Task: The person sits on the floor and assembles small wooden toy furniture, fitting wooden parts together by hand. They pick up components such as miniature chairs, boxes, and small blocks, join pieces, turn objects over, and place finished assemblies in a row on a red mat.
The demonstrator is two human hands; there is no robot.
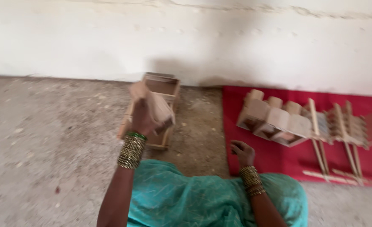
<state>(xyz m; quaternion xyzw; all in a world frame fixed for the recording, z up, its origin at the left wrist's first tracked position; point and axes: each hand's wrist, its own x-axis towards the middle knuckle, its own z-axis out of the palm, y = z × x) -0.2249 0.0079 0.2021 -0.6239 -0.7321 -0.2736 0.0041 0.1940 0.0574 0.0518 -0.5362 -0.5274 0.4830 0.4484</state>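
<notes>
The left hand [143, 119] is raised above the concrete floor [47, 138], its fingers wrapped tightly round a small pale wooden block-shaped piece [154, 105] — the picture is blurred, so the exact form of the piece cannot be made out. A stack of gold bangles with a green one on top [132, 150] covers that wrist. Just behind and below the held piece, against the foot of the whitewashed wall [194, 38], stands an open wooden box frame [165, 86], partly hidden by the hand. The right hand [242, 152] hangs low near the left edge of a red cloth [278, 159] spread on the floor; its fingers are loosely curled and hold nothing, though whether the fingertips touch the cloth cannot be told. That wrist also carries gold bangles [251, 180]. On the cloth, well apart from the left hand, lies a row of small wooden house-shaped boxes [274, 120] set side by side, and to their right several slatted wooden assemblies with long thin legs [346, 130] — some loose sticks [329, 176] lie in front of them. A teal garment [203, 201] fills the bottom of the view.
</notes>
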